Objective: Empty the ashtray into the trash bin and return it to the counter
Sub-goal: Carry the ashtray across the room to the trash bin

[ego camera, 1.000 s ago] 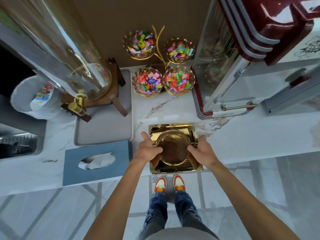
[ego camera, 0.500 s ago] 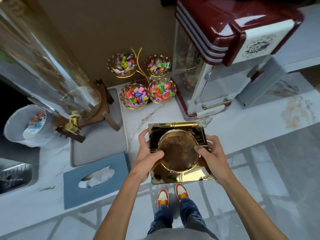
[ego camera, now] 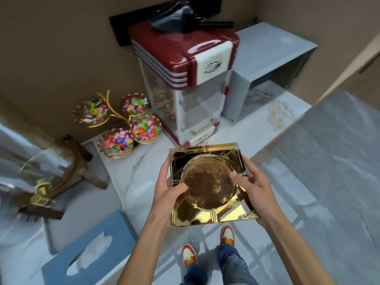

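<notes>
— What have you got there?

— The ashtray [ego camera: 211,183]: a square slab, mirror-gold, with scrollwork at its corners and a round brown-speckled bowl sunk in the middle. I'm holding it level in the air at the counter's [ego camera: 265,128] near edge, partly over the grey floor.

— And your fingers?

— My left hand [ego camera: 167,189] grips its nine o'clock side, thumb pressed on the bowl's rim, fingers curled against the edge. My right hand [ego camera: 254,187] clamps the three o'clock side, thumb reaching onto the rim, fingers wrapped under and mostly hidden.

— What's around?

— White veined marble. At twelve o'clock, a glossy red-and-cream popcorn machine [ego camera: 185,83] with clear panels. At ten o'clock, four scalloped gold candy bowls [ego camera: 118,124] on a branching stand, full of bright wrappers. At seven o'clock, a flat blue tissue box [ego camera: 90,256]; at nine, a blurred glass dispenser with a brass tap [ego camera: 41,195].
</notes>
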### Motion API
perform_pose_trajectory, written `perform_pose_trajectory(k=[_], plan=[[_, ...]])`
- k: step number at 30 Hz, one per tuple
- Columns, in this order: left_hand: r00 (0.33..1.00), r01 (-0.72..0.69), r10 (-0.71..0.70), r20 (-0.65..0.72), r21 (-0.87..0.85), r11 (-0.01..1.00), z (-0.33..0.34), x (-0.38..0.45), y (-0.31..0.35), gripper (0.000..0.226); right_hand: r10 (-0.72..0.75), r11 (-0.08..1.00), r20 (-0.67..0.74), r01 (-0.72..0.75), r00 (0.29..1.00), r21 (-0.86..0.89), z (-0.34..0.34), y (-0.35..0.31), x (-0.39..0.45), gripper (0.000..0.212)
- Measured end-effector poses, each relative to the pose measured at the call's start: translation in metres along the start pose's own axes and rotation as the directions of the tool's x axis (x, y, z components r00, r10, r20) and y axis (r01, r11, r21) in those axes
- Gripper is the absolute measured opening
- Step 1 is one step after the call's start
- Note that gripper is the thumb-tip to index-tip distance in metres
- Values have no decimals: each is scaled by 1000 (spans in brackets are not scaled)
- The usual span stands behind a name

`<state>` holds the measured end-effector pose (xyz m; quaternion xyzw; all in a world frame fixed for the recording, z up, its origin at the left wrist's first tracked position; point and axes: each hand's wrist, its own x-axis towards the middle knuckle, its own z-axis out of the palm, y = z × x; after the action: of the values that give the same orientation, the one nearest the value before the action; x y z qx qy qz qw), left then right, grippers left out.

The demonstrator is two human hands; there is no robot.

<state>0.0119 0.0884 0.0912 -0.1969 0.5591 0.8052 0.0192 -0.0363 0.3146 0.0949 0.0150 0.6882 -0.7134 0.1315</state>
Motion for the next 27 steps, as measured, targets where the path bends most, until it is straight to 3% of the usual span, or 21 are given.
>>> perform_pose_trajectory(k=[6,10,15,22,27], plan=[[988,-15,9,154,37,999,48,-5,3,85,-40,998,-146,45,989,37,-43,-15,-31,57],[975,-87,52,216,152,985,95,-7,3,79,-79,996,-258,85,963,9,-78,-21,-53,56],[929,-133,50,367,204,970,164,-10,-15,39,-74,995,-409,96,910,35,-135,-25,-84,57],[832,-88,-53,553,226,970,269,-26,-44,63,-44,988,-558,118,828,96,-228,-27,-136,49],[738,-102,-105,667,263,959,350,-40,-74,67,-36,988,-676,129,736,88,-297,-29,-173,48]])
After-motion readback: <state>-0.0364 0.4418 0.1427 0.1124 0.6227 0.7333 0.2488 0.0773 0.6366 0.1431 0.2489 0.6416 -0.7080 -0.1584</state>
